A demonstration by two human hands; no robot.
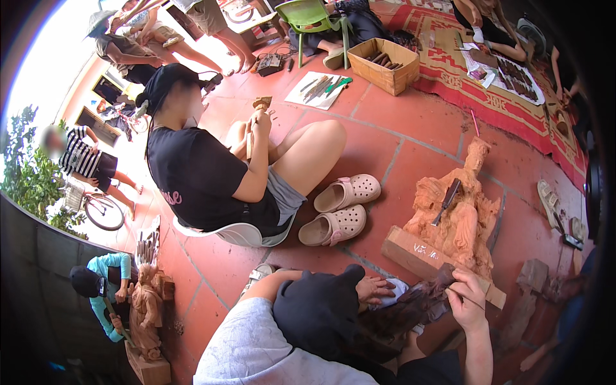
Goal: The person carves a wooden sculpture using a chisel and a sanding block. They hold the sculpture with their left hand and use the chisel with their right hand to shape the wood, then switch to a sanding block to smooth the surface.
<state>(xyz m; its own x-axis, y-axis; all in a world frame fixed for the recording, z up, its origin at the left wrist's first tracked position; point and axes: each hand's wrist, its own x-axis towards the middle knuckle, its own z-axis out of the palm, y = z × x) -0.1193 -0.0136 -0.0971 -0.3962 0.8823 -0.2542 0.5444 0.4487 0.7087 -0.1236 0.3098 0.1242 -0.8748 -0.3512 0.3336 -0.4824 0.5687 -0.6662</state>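
Carving work under way, I judge: left hand [375,289] lies flat, fingers spread, steadying dark wood carving [410,305] over white cloth [399,289] on tiled floor [410,122]. Right hand [468,300] pinches thin tool [463,296] at carving's upper end. Next move needs small controlled strokes and firm bracing.

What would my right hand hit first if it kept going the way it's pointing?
The right hand points up and left; it would probably first meet the dark carving right at its fingertips, though depth is unclear.
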